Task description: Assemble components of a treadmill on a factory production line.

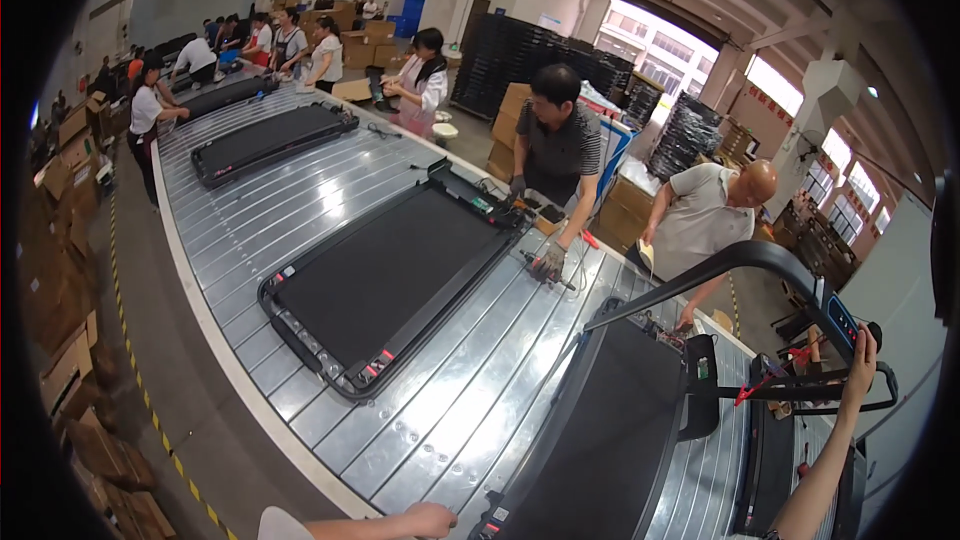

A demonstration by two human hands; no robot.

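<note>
A black treadmill (610,440) lies on the metal slat conveyor (450,400) right in front of me, its handlebar frame (740,255) raised. My right hand (861,365) reaches up at the right and grips the end of the handlebar by the console (838,318). At the bottom edge my left hand (430,518) rests on the conveyor, fingers curled with nothing in them, just left of the treadmill's near corner (492,523). A red strap (765,380) hangs on the frame below the console.
A second flat treadmill (390,270) lies further along, where a person in a striped shirt (560,140) presses a tool (545,265) to the conveyor. Another person (705,215) bends at the right. More treadmills and workers stand farther back; cardboard boxes (70,370) line the left aisle.
</note>
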